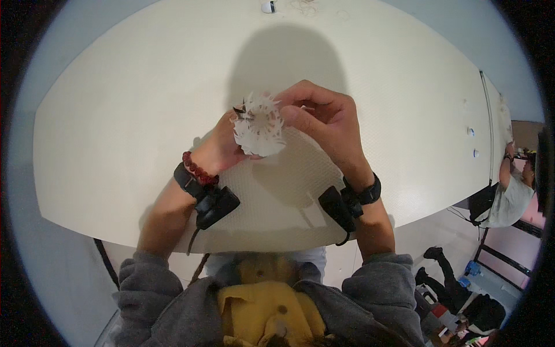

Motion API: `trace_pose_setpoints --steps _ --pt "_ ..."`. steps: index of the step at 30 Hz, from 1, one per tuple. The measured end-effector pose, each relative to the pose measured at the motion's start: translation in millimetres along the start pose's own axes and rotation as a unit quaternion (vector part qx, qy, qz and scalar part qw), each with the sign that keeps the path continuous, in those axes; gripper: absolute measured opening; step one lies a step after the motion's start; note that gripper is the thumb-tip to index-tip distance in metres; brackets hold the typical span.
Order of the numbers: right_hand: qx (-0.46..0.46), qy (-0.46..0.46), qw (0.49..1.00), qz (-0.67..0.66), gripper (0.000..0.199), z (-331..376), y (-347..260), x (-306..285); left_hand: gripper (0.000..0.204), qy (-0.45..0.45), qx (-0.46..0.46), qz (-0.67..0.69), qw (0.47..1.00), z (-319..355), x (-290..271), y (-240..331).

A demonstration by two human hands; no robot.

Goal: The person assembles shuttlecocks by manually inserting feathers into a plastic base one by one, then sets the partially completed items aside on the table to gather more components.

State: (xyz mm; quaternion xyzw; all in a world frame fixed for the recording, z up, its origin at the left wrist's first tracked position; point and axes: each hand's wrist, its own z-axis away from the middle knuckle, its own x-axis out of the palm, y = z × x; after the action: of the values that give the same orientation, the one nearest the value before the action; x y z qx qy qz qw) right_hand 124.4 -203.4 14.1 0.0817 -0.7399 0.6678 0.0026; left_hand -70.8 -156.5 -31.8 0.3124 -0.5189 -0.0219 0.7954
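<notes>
The broad, cream, finely textured worktop point(115, 115) spreads before me. On my left wrist sits a dark-red beaded bracelet point(199, 169); my left hand point(218, 141) grasps the white, round, spiky-fringed piece point(260, 140), held up above the worktop between my hands. My right hand point(332, 118) has bent fingers at its right edge; I cannot tell whether they pinch it. Farther right lie two small white-and-blue objects point(470, 132).

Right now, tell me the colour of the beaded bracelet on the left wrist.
Dark red; the beaded bracelet shows best in the head view.
</notes>
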Motion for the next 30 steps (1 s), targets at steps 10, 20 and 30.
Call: trace_pose_setpoints --steps 10,20,30 --pt "-0.041 -0.004 0.998 0.046 0.016 -3.5 -5.3 15.5 0.03 0.056 0.039 -0.066 0.995 2.8 -5.9 -5.8" --pt "-0.132 0.058 0.986 0.083 0.009 -3.3 0.6 21.7 0.026 0.124 0.037 -0.14 0.982 13.6 20.7 6.9" --pt "-0.18 0.053 0.972 0.143 0.006 -2.5 -3.9 13.4 0.025 0.052 0.04 -0.037 0.997 4.5 19.4 7.0"
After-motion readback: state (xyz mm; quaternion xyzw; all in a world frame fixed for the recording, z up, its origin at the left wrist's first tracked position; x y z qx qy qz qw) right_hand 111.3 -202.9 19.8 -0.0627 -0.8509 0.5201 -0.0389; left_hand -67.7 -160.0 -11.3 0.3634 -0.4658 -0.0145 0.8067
